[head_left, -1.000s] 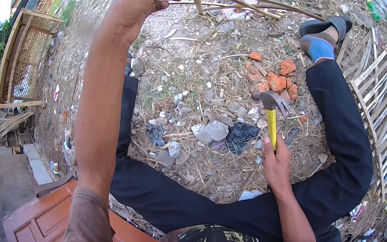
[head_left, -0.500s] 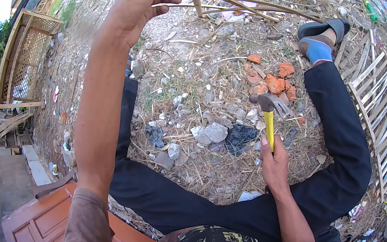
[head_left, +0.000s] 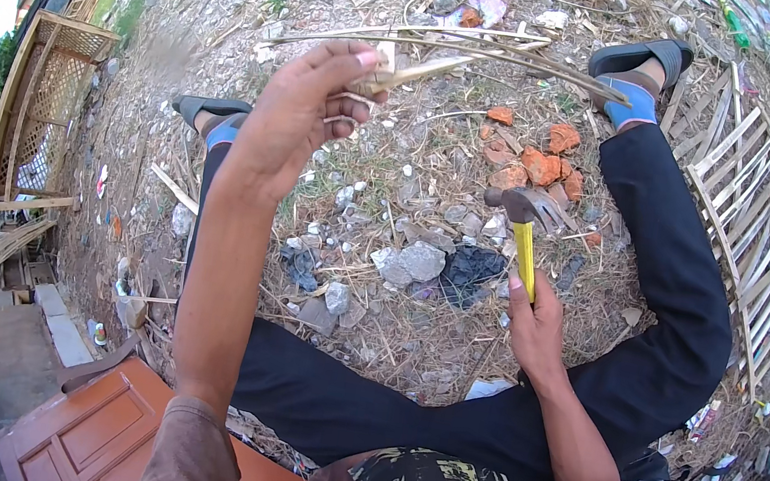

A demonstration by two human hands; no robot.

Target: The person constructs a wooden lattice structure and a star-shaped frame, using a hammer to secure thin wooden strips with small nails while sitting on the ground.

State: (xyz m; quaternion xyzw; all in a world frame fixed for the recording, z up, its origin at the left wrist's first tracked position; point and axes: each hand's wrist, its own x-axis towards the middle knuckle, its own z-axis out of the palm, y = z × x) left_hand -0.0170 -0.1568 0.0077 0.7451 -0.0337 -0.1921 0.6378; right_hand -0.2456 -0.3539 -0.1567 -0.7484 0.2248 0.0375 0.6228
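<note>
My right hand (head_left: 540,331) is closed around the yellow handle of a claw hammer (head_left: 524,247), head raised and pointing away from me above the littered ground. At the upper left my left hand (head_left: 309,118) is closed, with a pale wooden strip (head_left: 422,70) between thumb and fingers; the gripped end is blurred and partly hidden. Beyond that hand, several long thin strips (head_left: 496,50) stretch right toward my sandalled right foot (head_left: 637,79). Broken orange brick pieces (head_left: 544,167) lie just past the hammer head.
Grey stones (head_left: 422,261) and black plastic scraps (head_left: 473,277) lie between my legs. A slatted wooden panel (head_left: 758,239) rests at the right, and a lattice-sided wooden frame (head_left: 42,116) stands at the left. A reddish-brown panelled door (head_left: 89,425) is beneath me.
My left hand has come down toward me and slightly right, bringing the wooden strip with it. The long strips have shifted. My right hand and the hammer have barely moved.
</note>
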